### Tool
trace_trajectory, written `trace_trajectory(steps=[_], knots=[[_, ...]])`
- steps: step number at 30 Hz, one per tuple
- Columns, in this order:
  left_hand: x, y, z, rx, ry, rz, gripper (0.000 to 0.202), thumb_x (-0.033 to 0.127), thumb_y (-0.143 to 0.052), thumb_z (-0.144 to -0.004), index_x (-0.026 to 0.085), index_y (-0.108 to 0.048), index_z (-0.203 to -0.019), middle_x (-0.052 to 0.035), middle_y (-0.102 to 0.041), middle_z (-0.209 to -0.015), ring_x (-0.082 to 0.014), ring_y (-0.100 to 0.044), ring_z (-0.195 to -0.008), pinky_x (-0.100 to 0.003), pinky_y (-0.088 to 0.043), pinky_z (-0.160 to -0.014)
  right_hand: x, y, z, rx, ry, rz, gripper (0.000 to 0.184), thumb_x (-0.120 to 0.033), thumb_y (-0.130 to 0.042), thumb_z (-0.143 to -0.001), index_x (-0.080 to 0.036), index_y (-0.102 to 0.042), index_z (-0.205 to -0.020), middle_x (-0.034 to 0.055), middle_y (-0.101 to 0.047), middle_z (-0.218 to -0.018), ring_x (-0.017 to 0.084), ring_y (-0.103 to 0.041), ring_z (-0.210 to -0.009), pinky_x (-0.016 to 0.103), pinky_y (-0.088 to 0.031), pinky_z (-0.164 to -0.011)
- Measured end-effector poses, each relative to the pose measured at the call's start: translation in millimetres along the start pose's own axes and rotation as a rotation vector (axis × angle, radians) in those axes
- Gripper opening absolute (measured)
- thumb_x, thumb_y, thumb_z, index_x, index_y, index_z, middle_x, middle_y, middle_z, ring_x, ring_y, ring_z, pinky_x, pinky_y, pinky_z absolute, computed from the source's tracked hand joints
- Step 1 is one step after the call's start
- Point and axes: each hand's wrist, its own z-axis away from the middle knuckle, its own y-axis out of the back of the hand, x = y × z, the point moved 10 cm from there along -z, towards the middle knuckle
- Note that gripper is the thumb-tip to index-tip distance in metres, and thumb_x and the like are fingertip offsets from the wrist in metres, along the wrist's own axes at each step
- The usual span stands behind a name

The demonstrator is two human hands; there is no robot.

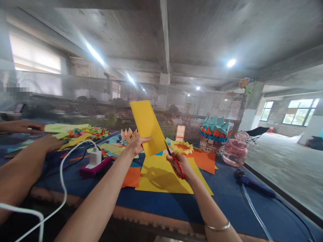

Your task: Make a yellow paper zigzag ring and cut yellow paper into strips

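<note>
My left hand (136, 147) grips a yellow sheet of paper (147, 126) by its left edge, holding it up above the table. In my right hand (183, 164) is a pair of scissors (176, 163) with red handles; the dark blades point up and left, at the sheet's lower right edge. Whether the blades are apart is too small to tell. Below both hands a larger yellow sheet (176, 183) lies flat, with orange paper (208, 161) at its right and another orange piece (131, 177) at its left. A yellow zigzag paper ring (186, 148) sits just behind the scissors.
A pink water jar (235, 151) and a basket (212, 144) stacked with pointed paper rings stand at right, near a glue gun (254, 186). At left are a purple power strip (94, 168), a white cable (62, 171) and a co-worker's arms (27, 161). A perforated screen (88, 90) runs behind.
</note>
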Motion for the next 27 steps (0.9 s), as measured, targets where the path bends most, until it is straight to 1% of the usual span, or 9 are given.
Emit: trace_trajectory(steps=[4,8,14,17,20,24,27], knots=[[1.0,2.1,0.3,0.029,-0.006,-0.01,0.038,0.008,-0.074,-0.06,0.015,-0.068,-0.098,-0.0128,-0.072,-0.097,-0.0362,-0.056,-0.113,-0.044,-0.047,-0.094,-1.1,-0.1,0.9,-0.006,-0.027,0.007,0.032,-0.043,-0.065,-0.072,-0.022,-0.042,-0.065,-0.0094,-0.037,-0.039,0.006,-0.036,-0.028,0.018,-0.026,-0.027],[2.2,2.0,-0.4,0.028,-0.022,-0.024,0.037,0.008,-0.074,-0.061,0.015,-0.067,-0.097,-0.0123,-0.073,-0.095,-0.0357,-0.057,-0.112,-0.045,-0.047,-0.094,2.7,2.3,-0.4,0.021,-0.047,0.019,0.031,-0.046,-0.067,-0.07,-0.021,-0.047,-0.069,-0.0087,-0.039,-0.039,0.007,-0.034,-0.028,0.019,-0.026,-0.027],[4.2,0.1,-1.2,0.024,-0.059,-0.048,0.051,0.011,-0.08,-0.054,0.016,-0.065,-0.103,-0.0095,-0.074,-0.093,-0.0327,-0.063,-0.104,-0.044,-0.049,-0.091,6.1,5.6,-4.5,0.06,-0.018,0.04,0.034,-0.049,-0.068,-0.068,-0.02,-0.05,-0.073,-0.0082,-0.038,-0.04,0.008,-0.035,-0.03,0.021,-0.025,-0.03],[7.3,-1.3,0.5,0.049,-0.093,-0.071,0.057,0.011,-0.083,-0.049,0.016,-0.065,-0.103,-0.0089,-0.074,-0.091,-0.0312,-0.065,-0.1,-0.043,-0.051,-0.09,7.7,7.9,-5.5,0.081,-0.021,0.071,0.037,-0.052,-0.068,-0.068,-0.02,-0.049,-0.072,-0.008,-0.037,-0.041,0.007,-0.034,-0.031,0.021,-0.024,-0.03],[11.5,-2.6,2.3,0.073,-0.14,-0.102,0.059,0.01,-0.084,-0.046,0.015,-0.065,-0.102,-0.0088,-0.074,-0.092,-0.0307,-0.065,-0.1,-0.041,-0.051,-0.09,7.8,8.3,-5.5,0.092,-0.006,0.075,0.039,-0.056,-0.063,-0.071,-0.021,-0.045,-0.071,-0.0078,-0.037,-0.044,0.007,-0.035,-0.032,0.02,-0.026,-0.031],[14.5,-7.1,3.1,0.039,-0.187,-0.139,0.064,0.012,-0.085,-0.044,0.015,-0.065,-0.105,-0.009,-0.074,-0.096,-0.031,-0.064,-0.102,-0.041,-0.051,-0.092,7.7,5.6,-4.1,0.087,0.01,0.035,0.042,-0.063,-0.057,-0.073,-0.023,-0.043,-0.075,-0.0091,-0.037,-0.046,0.006,-0.036,-0.032,0.018,-0.03,-0.03],[11.8,-10.8,3.5,-0.004,-0.174,-0.169,0.064,0.014,-0.086,-0.043,0.016,-0.067,-0.104,-0.0099,-0.073,-0.099,-0.0322,-0.064,-0.102,-0.043,-0.051,-0.091,7.1,0.9,-2.9,0.048,0.01,0.014,0.044,-0.065,-0.054,-0.075,-0.023,-0.043,-0.078,-0.0101,-0.036,-0.046,0.006,-0.035,-0.03,0.018,-0.031,-0.029]])
